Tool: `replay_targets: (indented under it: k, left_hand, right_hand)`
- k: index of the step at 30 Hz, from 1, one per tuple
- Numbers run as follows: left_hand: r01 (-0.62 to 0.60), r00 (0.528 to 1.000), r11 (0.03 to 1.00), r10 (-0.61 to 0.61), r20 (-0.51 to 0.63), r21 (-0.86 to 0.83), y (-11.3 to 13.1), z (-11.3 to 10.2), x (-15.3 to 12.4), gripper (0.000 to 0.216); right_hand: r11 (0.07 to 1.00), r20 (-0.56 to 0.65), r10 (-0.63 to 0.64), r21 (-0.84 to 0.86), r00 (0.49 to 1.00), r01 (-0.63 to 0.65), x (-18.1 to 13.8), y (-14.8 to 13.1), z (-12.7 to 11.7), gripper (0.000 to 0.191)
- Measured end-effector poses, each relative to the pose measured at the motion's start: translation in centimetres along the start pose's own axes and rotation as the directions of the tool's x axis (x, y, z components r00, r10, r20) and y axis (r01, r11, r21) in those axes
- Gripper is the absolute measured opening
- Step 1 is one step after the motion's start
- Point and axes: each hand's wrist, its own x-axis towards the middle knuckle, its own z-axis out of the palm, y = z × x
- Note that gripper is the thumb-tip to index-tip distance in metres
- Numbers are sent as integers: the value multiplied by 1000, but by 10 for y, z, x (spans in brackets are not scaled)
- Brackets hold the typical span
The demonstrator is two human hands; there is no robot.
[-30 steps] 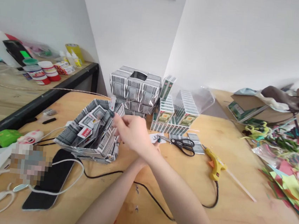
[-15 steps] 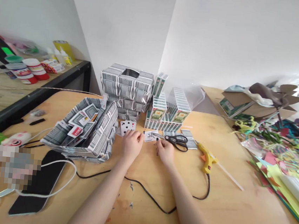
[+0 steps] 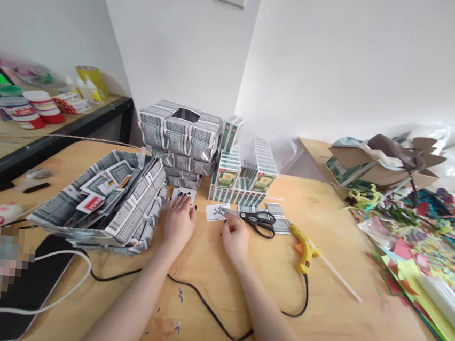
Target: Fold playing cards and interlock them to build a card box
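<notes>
Scissors [image 3: 261, 220] and glue gun [image 3: 304, 245] lie right of both flat, open hands; left hand [image 3: 178, 223] half-covers a playing card [image 3: 184, 194], pips hidden.

Craft workspace: glue gun [image 3: 304, 247], scissors [image 3: 259, 222], coloured paper scraps [image 3: 424, 254].

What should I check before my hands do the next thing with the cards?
1. Left hand flat on the face-up card: ok, fingers press it to the table.
2. Right hand near the second card: ok, fingertips at its edge; whether they touch, cannot tell.
3. Scissors out of the way: not ok, the blades lie just beside the right hand.
4. Glue gun clear of the hands: ok, it lies apart to the right.
5. Glue gun hot or not: cannot tell.
6. Black cord away from the arms: not ok, it runs under both forearms.
</notes>
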Motion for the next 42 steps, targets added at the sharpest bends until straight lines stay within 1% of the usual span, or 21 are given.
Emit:
replay_targets:
  k: [6, 9, 12, 16, 19, 23, 26, 28, 29, 30, 31, 32, 34, 35, 36, 38, 40, 42]
  left_hand:
    - [21, 1000, 999, -22, -19, -44, 4, 1, -2, 37]
    - [50, 998, 997, -51, -21, -66, 4, 3, -2, 37]
    - [82, 995, 991, -88, -56, -102, 5, 1, -1, 37]
    - [91, 988, 987, -106, -109, -133, 8, -2, -2, 34]
    - [72, 988, 992, -86, -132, -107, 7, -2, -2, 30]
    - [68, 985, 993, -83, -154, -95, 2, -3, -2, 31]
    - [54, 965, 989, -86, -247, -135, 2, -9, -1, 31]
    - [28, 940, 977, -96, -326, -209, 5, -15, 0, 31]
    - [5, 934, 966, -96, -344, -257, 8, -18, -1, 31]
    - [-15, 936, 952, -95, -339, -307, 11, -20, -2, 30]
    - [-25, 946, 934, -94, -312, -357, 15, -21, -3, 28]
    - [-20, 960, 915, -95, -263, -404, 18, -22, -5, 27]
    - [33, 984, 877, -113, -137, -480, 26, -21, -8, 25]
    - [68, 990, 860, -121, -73, -506, 29, -20, -10, 25]
    - [94, 992, 844, -121, -16, -527, 32, -19, -11, 25]
    - [115, 993, 823, -90, 73, -556, 36, -16, -11, 27]
    - [96, 991, 817, -23, 135, -568, 39, -11, -11, 32]
    - [46, 984, 841, 56, 172, -539, 40, -6, -12, 45]
  right_hand:
    - [994, 0, 71, 79, 997, -71, 1, 4, 0, 32]
    - [987, 12, 77, 141, 997, -78, 1, 3, -2, 28]
    - [979, 22, 69, 188, 997, -72, 0, 0, -4, 23]
    - [981, 41, 46, 186, 998, -52, -1, -2, -5, 22]
    - [983, 62, 58, 168, 996, -68, -1, -1, -5, 23]
    - [983, 72, 63, 166, 995, -74, -2, 0, -6, 23]
    - [964, 60, 81, 249, 995, -94, -3, -3, -7, 23]
    - [932, 60, 101, 343, 993, -116, -4, -6, -8, 23]
    - [910, 64, 111, 395, 992, -128, -4, -8, -8, 24]
    - [883, 76, 119, 448, 990, -140, -4, -11, -9, 26]
    - [854, 96, 122, 497, 988, -153, -4, -13, -9, 30]
    - [827, 122, 121, 537, 985, -168, -4, -14, -9, 36]
    - [793, 183, 104, 578, 978, -193, -3, -16, -9, 46]
    - [794, 205, 97, 574, 974, -200, -2, -15, -9, 45]
    - [805, 208, 97, 558, 973, -200, -2, -14, -9, 40]
    - [841, 147, 131, 507, 980, -188, 0, -10, -11, 29]
    - [870, 16, 196, 458, 980, -182, 3, -5, -14, 32]
    - [882, -111, 262, 430, 959, -192, 5, 0, -17, 37]
